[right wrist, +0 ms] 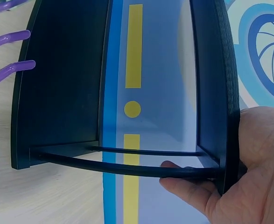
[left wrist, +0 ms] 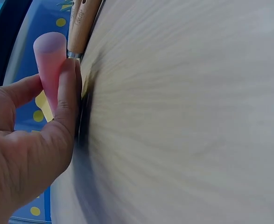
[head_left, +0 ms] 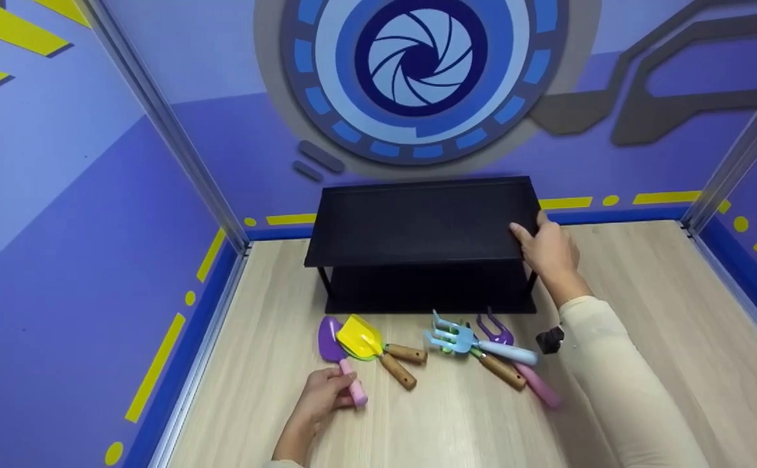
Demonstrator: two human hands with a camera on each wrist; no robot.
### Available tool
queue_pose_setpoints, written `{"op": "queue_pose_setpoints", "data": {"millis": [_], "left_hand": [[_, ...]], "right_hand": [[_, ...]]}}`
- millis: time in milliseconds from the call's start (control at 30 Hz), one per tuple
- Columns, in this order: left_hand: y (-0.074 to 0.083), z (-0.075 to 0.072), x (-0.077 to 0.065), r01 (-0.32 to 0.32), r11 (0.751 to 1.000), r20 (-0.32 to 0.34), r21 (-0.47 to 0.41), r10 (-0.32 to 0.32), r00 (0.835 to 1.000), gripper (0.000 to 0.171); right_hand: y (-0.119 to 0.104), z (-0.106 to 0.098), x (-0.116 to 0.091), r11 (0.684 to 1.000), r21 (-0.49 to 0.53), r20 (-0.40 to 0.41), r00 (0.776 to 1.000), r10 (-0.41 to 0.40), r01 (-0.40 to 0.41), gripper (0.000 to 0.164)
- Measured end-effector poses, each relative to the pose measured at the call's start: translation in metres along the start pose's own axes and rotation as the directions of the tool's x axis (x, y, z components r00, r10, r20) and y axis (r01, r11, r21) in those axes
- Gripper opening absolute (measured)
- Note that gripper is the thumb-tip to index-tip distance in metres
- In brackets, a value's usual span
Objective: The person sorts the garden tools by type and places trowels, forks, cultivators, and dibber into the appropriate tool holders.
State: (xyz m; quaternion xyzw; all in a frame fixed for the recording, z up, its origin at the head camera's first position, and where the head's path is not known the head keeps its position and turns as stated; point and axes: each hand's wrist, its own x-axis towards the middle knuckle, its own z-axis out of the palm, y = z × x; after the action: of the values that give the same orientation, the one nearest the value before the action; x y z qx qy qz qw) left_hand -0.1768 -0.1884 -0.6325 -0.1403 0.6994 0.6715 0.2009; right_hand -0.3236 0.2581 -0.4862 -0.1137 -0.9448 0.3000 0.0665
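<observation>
Left hand: the left hand (head_left: 320, 396) pinches the pink handle of the purple trowel (head_left: 331, 343) between thumb and fingers; that trowel lies in front of the shelf, its blade pointing towards it.
Wooden handles: just right of the purple blade, the yellow trowel (head_left: 360, 337) lies over a green-edged tool (head_left: 406, 353), mostly hidden; both handles slant rightward on the bench (head_left: 443, 422).
Forks: farther right, the light-blue fork (head_left: 507, 352) lies across a wooden-handled tool (head_left: 501, 370) with green parts; the purple fork (head_left: 537, 387), pink-handled, lies beside them, partly beneath.
Right hand: the right hand (head_left: 552, 250) grips the right edge of the shelf's upper board, thumb on top, fingertips underneath near a side rod.
Black shelf: two-tiered, the black shelf (head_left: 417, 224) stands behind the tools.
Back wall: blue-violet, the back wall (head_left: 222, 143) bears a round shutter-like emblem (head_left: 420, 62).
</observation>
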Motion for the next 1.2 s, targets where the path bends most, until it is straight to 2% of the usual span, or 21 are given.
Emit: {"op": "queue_pose_setpoints", "data": {"millis": [133, 300, 500, 667, 967, 1200], "left_hand": [[0.000, -0.004, 0.000, 0.020, 0.999, -0.003, -0.032, -0.020, 1.000, 0.038], [0.001, -0.006, -0.003, 0.020, 0.996, 0.031, -0.084, -0.018, 0.999, 0.044], [0.003, -0.010, -0.004, 0.037, 0.995, 0.047, -0.094, -0.033, 0.998, 0.056], [0.002, -0.014, -0.005, 0.055, 0.993, 0.045, -0.105, -0.051, 0.998, 0.057], [-0.001, -0.017, -0.006, 0.045, 0.989, 0.039, -0.140, -0.040, 0.998, 0.058], [-0.003, -0.021, -0.008, 0.038, 0.987, 0.044, -0.156, -0.031, 0.999, 0.052]], "right_hand": [[0.002, 0.000, 0.000, 1.000, 0.001, 0.010, 1.000, -0.001, 0.001, 0.086], [0.005, -0.006, 0.000, 1.000, 0.012, 0.038, 0.999, -0.013, 0.012, 0.086], [0.011, -0.013, 0.001, 0.996, 0.086, 0.104, 0.994, -0.043, 0.034, 0.089], [0.015, -0.014, 0.001, 0.991, 0.130, 0.152, 0.987, -0.056, 0.037, 0.090], [0.016, -0.014, 0.001, 0.983, 0.185, 0.163, 0.986, -0.030, -0.001, 0.088], [0.018, -0.011, 0.001, 0.976, 0.217, 0.156, 0.988, -0.020, -0.015, 0.087]]}}
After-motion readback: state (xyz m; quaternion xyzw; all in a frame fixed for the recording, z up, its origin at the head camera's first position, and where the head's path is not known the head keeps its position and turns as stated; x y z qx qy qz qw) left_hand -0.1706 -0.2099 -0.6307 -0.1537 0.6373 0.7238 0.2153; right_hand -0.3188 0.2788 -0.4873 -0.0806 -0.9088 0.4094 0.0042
